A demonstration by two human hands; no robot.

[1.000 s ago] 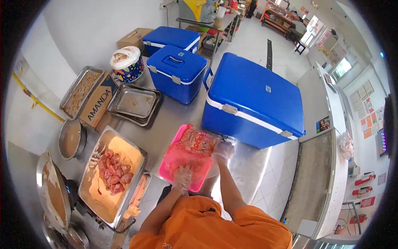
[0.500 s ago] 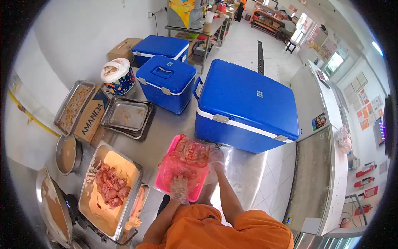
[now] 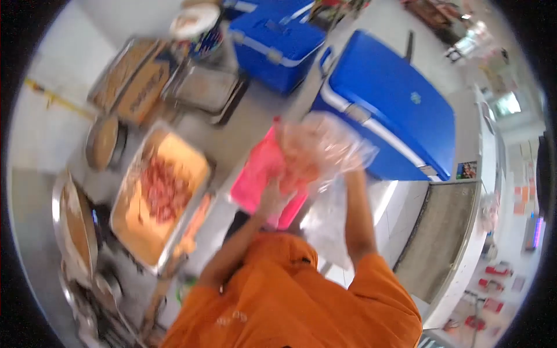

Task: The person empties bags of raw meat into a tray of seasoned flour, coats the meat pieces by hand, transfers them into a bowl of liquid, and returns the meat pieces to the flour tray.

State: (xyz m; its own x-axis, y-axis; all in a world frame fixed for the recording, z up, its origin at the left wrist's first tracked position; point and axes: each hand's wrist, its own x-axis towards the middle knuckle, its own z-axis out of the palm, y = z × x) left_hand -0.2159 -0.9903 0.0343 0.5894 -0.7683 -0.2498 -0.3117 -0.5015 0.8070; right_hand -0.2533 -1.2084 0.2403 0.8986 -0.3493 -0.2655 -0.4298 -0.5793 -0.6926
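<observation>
Left hand (image 3: pixel 272 198) is on the pink tray (image 3: pixel 253 184) by the bag (image 3: pixel 319 142), right hand (image 3: pixel 358 158) at the bag's 4 o'clock edge, too blurry to tell either grip. Bag's over the tray's 1 o'clock side; meat (image 3: pixel 165 190) sits at 9, big cooler (image 3: pixel 397 95) at 2.

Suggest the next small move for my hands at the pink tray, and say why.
I'd probably ease the right hand slightly toward the pink rectangular tray: the crumpled clear plastic bag spreads past the tray's right side toward the large blue cooler with a white band, while the left hand is at the tray. Blur hides the exact grip.
</observation>
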